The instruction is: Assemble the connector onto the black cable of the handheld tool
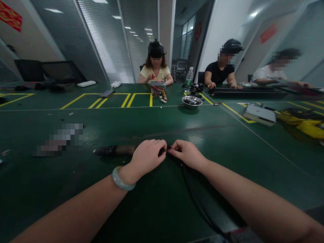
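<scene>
A dark cylindrical tool [115,150] with a brown middle section lies on the green table [152,202], pointing left. My left hand [148,156] is closed around its right end, a pale jade bangle on the wrist. My right hand [186,153] meets it fingertip to fingertip, pinching something small where the tool joins a black cable [194,194]. The cable runs from the hands down toward me and off the lower edge. What the fingertips pinch is hidden.
A metal bowl [192,101] sits mid-table. Across the table a person works on a grey box with coloured wires [159,89]; two more people sit at the back right. A water bottle [188,79], a white flat device [260,114] and yellow items [307,125] lie right.
</scene>
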The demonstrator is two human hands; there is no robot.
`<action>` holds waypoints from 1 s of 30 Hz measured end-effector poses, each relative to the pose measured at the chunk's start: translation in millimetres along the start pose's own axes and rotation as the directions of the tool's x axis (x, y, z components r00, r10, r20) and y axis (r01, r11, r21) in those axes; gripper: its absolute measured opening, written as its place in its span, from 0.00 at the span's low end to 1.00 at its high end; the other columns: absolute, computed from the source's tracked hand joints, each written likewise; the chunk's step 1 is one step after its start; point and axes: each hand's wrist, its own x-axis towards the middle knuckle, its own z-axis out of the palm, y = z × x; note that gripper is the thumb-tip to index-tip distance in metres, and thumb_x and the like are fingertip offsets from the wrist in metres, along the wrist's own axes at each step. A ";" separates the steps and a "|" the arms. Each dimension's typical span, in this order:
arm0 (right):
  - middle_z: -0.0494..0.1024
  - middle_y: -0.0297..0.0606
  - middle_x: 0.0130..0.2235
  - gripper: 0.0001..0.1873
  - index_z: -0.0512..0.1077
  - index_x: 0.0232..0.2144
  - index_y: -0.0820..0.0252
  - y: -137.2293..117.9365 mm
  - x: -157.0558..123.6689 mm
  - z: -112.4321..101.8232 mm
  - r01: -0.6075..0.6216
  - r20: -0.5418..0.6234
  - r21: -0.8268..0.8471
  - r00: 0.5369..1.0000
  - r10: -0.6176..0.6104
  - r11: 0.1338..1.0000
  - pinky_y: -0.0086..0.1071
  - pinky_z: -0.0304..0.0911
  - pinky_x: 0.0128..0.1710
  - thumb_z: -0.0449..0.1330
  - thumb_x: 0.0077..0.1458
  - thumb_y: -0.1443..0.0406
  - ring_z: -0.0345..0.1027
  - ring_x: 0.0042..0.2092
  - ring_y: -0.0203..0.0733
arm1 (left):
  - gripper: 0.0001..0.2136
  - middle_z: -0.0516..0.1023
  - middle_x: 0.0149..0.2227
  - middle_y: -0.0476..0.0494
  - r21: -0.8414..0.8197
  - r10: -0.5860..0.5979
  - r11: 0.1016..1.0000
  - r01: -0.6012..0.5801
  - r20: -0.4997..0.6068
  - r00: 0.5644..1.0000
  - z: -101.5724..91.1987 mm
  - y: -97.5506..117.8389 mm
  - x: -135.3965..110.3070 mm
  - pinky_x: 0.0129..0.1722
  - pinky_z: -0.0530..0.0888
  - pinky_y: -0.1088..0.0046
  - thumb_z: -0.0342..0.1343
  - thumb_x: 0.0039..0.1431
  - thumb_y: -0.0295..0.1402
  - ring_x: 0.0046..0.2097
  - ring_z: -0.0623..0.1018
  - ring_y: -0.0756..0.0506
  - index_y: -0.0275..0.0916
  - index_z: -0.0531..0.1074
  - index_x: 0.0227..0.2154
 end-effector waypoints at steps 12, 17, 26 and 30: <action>0.78 0.32 0.31 0.08 0.74 0.32 0.57 0.1 1.5 0.0 -0.048 0.027 0.082 0.999 0.046 0.995 0.29 0.62 0.34 0.62 0.56 0.59 0.71 0.33 0.36 | 0.02 0.75 0.36 0.48 -0.041 -0.005 0.999 0.007 0.051 0.999 2.6 -3.7 1.7 0.40 0.69 0.65 0.54 0.59 0.31 0.39 0.74 0.45 0.42 0.70 0.35; 0.78 0.34 0.33 0.08 0.74 0.32 0.58 -3.3 1.7 -0.5 -0.072 0.036 0.126 0.997 0.068 0.989 0.31 0.63 0.36 0.62 0.55 0.59 0.71 0.35 0.38 | 0.05 0.76 0.37 0.49 -0.057 -0.001 0.998 0.004 0.052 0.999 1.1 -3.0 3.2 0.39 0.70 0.65 0.56 0.58 0.34 0.40 0.75 0.45 0.43 0.70 0.37; 0.79 0.32 0.32 0.07 0.75 0.34 0.55 -6.7 -1.8 -0.8 -0.052 0.014 0.016 0.999 0.052 0.999 0.29 0.62 0.32 0.64 0.53 0.60 0.71 0.33 0.37 | 0.03 0.76 0.38 0.49 -0.080 0.037 0.996 -0.032 0.056 0.998 3.0 -5.3 2.9 0.42 0.69 0.65 0.56 0.59 0.32 0.41 0.74 0.45 0.42 0.71 0.36; 0.79 0.32 0.32 0.07 0.76 0.35 0.55 -8.0 -4.5 -2.4 -0.047 0.013 -0.069 0.999 0.048 0.997 0.30 0.62 0.32 0.65 0.52 0.62 0.71 0.32 0.36 | 0.04 0.76 0.38 0.49 -0.081 0.037 0.996 -0.033 0.050 0.998 3.1 -5.2 3.0 0.42 0.69 0.65 0.56 0.59 0.33 0.41 0.74 0.45 0.42 0.71 0.37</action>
